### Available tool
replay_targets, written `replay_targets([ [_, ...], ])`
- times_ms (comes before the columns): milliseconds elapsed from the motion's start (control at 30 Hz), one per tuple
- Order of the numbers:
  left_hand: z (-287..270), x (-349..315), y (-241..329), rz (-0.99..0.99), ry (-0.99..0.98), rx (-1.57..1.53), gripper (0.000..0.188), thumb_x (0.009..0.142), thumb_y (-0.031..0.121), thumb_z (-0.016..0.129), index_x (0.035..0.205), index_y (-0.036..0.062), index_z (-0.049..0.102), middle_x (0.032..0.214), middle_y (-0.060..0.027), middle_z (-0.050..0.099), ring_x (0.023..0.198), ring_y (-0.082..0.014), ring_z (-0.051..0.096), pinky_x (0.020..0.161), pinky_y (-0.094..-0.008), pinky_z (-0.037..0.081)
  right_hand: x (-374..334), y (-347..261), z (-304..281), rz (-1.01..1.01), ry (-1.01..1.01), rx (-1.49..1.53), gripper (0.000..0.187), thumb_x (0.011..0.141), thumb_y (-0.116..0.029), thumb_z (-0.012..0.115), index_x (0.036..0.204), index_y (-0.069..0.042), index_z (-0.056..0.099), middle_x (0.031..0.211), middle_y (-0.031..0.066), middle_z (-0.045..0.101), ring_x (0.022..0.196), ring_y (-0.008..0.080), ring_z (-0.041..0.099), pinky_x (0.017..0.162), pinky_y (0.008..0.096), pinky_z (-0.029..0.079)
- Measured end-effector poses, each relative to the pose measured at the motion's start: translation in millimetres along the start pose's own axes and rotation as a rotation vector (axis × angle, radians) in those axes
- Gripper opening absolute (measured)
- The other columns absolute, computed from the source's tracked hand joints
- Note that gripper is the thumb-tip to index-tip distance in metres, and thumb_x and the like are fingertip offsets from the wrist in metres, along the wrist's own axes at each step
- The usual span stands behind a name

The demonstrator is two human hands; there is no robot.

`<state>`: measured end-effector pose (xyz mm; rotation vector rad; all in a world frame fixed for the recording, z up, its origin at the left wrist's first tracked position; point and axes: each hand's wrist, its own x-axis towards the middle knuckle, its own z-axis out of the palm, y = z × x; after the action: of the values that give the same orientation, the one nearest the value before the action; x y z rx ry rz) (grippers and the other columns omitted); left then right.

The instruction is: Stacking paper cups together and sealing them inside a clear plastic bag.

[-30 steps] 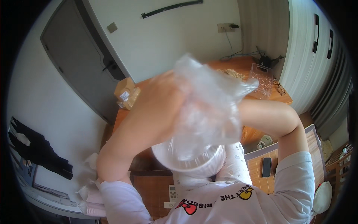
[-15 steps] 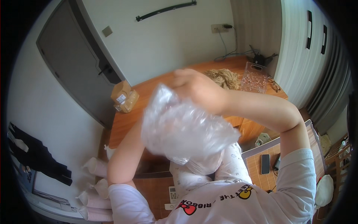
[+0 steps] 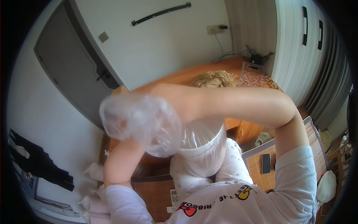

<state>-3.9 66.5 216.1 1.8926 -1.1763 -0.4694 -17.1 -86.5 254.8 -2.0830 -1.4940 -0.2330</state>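
Note:
A crumpled clear plastic bag [image 3: 160,130] is held up in front of me at the left, its loose part smeared by motion. My right hand [image 3: 173,100] lies across its upper side, closed on the plastic, though its fingers are blurred. My left hand [image 3: 125,125] is mostly covered by the plastic; only blurred skin shows through, so its fingers cannot be made out. Between my thighs rests a pale round tub-like thing [image 3: 205,153] with a whitish rim, wrapped in clear plastic that stretches toward the hands.
Behind is a wooden desk [image 3: 179,80] with a tan stringy bundle [image 3: 214,79], a clear handled box [image 3: 251,76] and glasses [image 3: 272,83]. A phone [image 3: 266,163] lies right, a white remote [image 3: 174,197] left of my leg. Pinkish plastic-wrapped rolls [image 3: 95,171] stand at left.
My right hand and the bag have swung left and down, uncovering the wrapped round thing on my lap. The bag now covers most of my left hand.

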Motion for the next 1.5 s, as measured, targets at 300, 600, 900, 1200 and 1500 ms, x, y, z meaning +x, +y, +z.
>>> replay_targets([
  [300,11,14,3,0.175,-0.038,0.022,0.025,0.098,0.017,0.057,0.120,0.0085,0.067,0.136,-0.0096,0.057,0.131,-0.0227,0.048,0.109,-0.0374,0.039,7,6,-40,0.475,0.632,1.240,0.028,0.090,-0.027,0.070,0.076,-0.011,0.052,0.059,-0.0056,0.041,0.047,0.0061,0.039,0.045,0.0233,0.037],
  [600,12,13,5,0.199,-0.090,-0.144,0.069,0.094,0.012,0.061,0.154,0.0116,0.026,0.157,-0.0137,0.030,0.132,-0.0224,0.044,0.112,-0.0399,0.032,-58,80,-11,0.341,0.661,1.523,0.046,0.102,-0.051,0.042,0.071,-0.017,0.039,0.061,-0.0037,0.037,0.059,0.0119,0.039,0.065,0.0321,0.045],
  [900,17,16,1,0.244,0.041,-0.302,0.071,0.088,0.003,0.060,0.153,0.0084,0.031,0.159,-0.0148,0.027,0.126,-0.0243,0.050,0.107,-0.0393,0.037,-134,47,25,0.185,0.813,0.858,0.034,0.103,-0.035,0.050,0.085,-0.007,0.051,0.085,0.0009,0.059,0.079,0.0075,0.055,0.068,0.0243,0.045],
  [1200,14,4,17,0.139,-0.125,-0.222,0.025,0.083,-0.006,0.053,0.102,0.0056,0.064,0.101,-0.0075,0.067,0.107,-0.0190,0.060,0.098,-0.0356,0.044,-122,-14,-3,-0.232,1.075,-0.820,0.028,0.072,-0.029,0.070,0.097,-0.018,0.064,0.121,0.0058,0.060,0.106,0.0264,0.053,0.099,0.0451,0.034],
  [1500,12,6,11,0.146,-0.108,-0.097,0.011,0.083,-0.004,0.056,0.086,0.0064,0.055,0.097,-0.0047,0.063,0.104,-0.0188,0.061,0.103,-0.0402,0.040,-87,-16,-50,-0.185,0.644,-1.312,0.015,0.078,-0.035,0.069,0.083,-0.021,0.065,0.119,-0.0002,0.068,0.120,0.0256,0.055,0.109,0.0480,0.014],
])
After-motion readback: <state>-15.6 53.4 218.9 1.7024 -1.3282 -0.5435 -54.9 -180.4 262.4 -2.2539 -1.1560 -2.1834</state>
